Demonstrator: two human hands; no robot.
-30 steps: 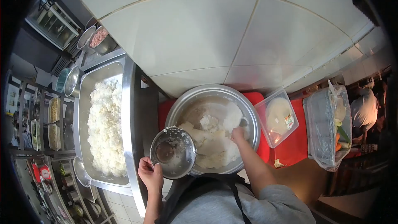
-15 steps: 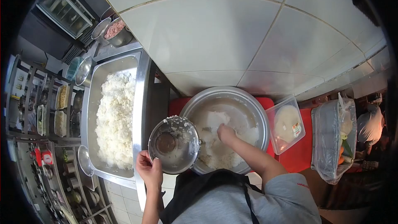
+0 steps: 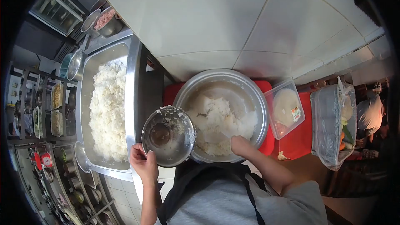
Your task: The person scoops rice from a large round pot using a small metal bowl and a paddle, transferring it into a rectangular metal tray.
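Note:
My left hand [image 3: 144, 161] grips the near-left rim of a steel bowl [image 3: 177, 152], its inside smeared with rice grains. The bowl is tilted and overlaps the left edge of a large round metal pot [image 3: 263, 112]. White cooked rice [image 3: 212, 108] lies loose and heaped inside that pot. Low over the pot's near side, my right hand [image 3: 241, 146] is closed around what looks like a white rice paddle [image 3: 224, 132]; its blade is hard to separate from the rice.
To the left, a deep steel pan [image 3: 129, 100] on a counter holds more rice. A clear plastic container [image 3: 287, 131] stands right of the pot on a red surface [image 3: 298, 141]. Farther right is a plastic-lined bin [image 3: 327, 121] with vegetables. A tiled wall [image 3: 200, 21] rises behind; a person [image 3: 370, 114] is at far right.
My right hand has drawn back from the pot's middle toward its near edge. Rice in the middle is now heaped and broken up. My left hand still holds the bowl; the whole view has shifted slightly.

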